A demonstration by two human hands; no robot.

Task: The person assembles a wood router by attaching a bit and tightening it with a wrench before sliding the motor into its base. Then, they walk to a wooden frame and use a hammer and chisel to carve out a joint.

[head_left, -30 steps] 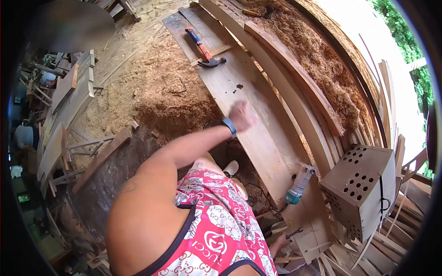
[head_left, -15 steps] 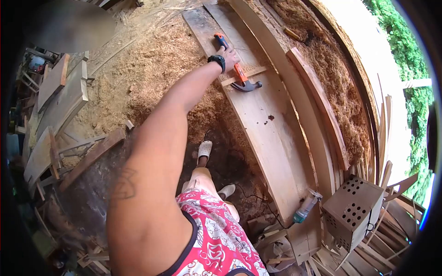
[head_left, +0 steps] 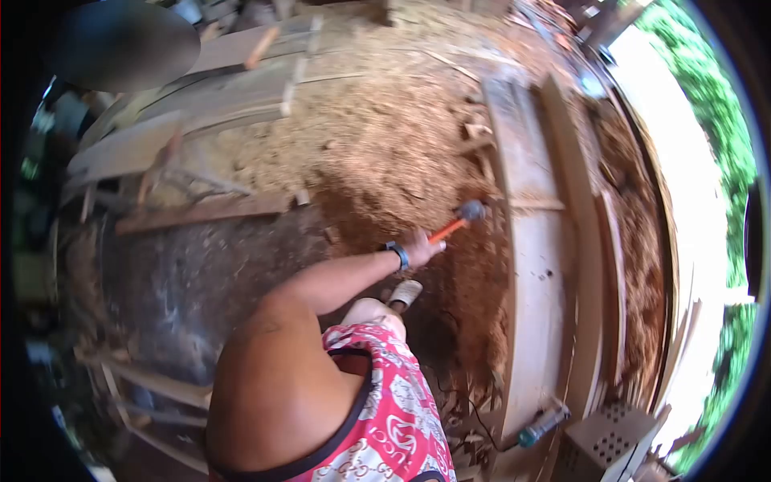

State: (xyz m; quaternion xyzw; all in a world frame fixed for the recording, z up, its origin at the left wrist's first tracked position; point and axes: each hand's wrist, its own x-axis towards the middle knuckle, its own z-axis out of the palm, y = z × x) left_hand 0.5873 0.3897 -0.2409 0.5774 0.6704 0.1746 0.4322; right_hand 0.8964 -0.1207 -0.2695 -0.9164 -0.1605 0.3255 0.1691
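My left hand (head_left: 422,249), with a dark watch on its wrist, is closed round the orange handle of a hammer (head_left: 451,230). The hammer's dark head points up and right, over the sawdust and just left of a long pale board (head_left: 534,297). A thin wooden strip (head_left: 536,204) lies across that board. My right hand is out of view.
A perforated box (head_left: 608,442) and a clear and teal tool (head_left: 540,426) with a cord stand at the lower right. Sawdust (head_left: 385,136) covers the ground. Planks (head_left: 205,210) lie at the left. My shoe (head_left: 405,294) is below my left hand.
My left hand has lifted the hammer off the board and brought it left over the sawdust, its head now pointing up. The view has turned, shifting the boards right.
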